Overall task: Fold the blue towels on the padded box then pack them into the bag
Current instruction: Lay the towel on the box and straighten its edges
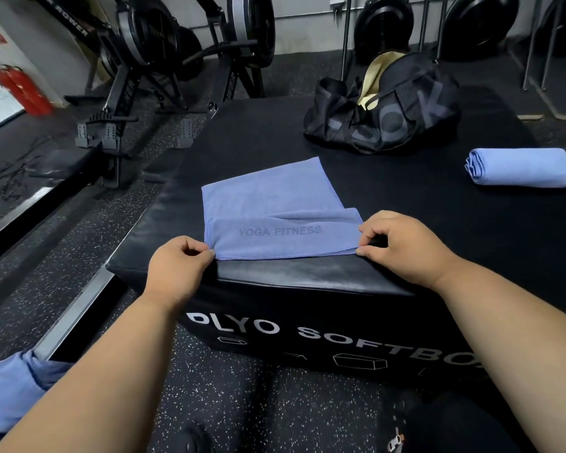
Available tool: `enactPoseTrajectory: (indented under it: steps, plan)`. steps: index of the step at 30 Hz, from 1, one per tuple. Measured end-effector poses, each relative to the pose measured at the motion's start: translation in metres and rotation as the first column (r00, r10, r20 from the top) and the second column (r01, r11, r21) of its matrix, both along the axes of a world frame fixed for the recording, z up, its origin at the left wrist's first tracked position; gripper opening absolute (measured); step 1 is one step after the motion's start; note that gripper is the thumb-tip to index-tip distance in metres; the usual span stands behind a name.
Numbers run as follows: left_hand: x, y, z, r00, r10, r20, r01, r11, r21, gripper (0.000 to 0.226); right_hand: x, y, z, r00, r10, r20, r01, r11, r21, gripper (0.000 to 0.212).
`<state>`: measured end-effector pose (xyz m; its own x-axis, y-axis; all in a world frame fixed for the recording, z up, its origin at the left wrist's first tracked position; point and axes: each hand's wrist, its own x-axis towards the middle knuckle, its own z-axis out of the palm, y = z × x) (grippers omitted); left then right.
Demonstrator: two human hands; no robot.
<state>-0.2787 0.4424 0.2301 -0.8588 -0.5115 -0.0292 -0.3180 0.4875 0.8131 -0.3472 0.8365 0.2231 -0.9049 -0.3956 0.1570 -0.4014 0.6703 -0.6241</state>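
Blue towel (268, 204) lies half-folded near the box's (307, 279) front edge. Left hand (177, 263) pinches its near-left corner, right hand (402, 246) its near-right corner. Folded towel (520, 166) lies at the right; the open bag (379, 106) sits behind.

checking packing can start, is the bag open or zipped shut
Open. The bag sits on the box with its top gaping, and the pale lining shows through the mouth. Whether anything is inside cannot be told.

Blue towel (275, 204), black box (307, 282), bag (383, 116) prob. black
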Motion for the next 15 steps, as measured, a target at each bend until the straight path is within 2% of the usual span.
enactPoseTrajectory:
  steps: [5, 8, 11, 15]
  plan:
    - [0.001, -0.001, -0.003, 0.999, -0.004, -0.044, 0.003, 1.000, -0.014, 0.010, -0.002, 0.004, -0.004, 0.998, 0.050, -0.029, -0.050, 0.999, 0.018, 0.019]
    - [0.007, 0.003, -0.003, 0.995, -0.033, -0.097, 0.032, 0.999, -0.017, 0.023, -0.001, 0.003, -0.004, 0.995, 0.082, -0.058, -0.078, 0.994, 0.077, 0.015]
    - [0.012, 0.006, -0.006, 0.988, -0.118, -0.104, 0.098, 0.979, -0.178, 0.028, -0.002, 0.005, -0.003, 0.994, 0.095, -0.061, -0.088, 0.991, 0.104, 0.012]
    - [0.016, -0.001, -0.014, 0.953, -0.295, -0.072, 0.251, 0.897, -0.365, 0.033, -0.004, 0.008, -0.004, 0.995, 0.090, -0.032, -0.087, 0.993, 0.084, 0.011]
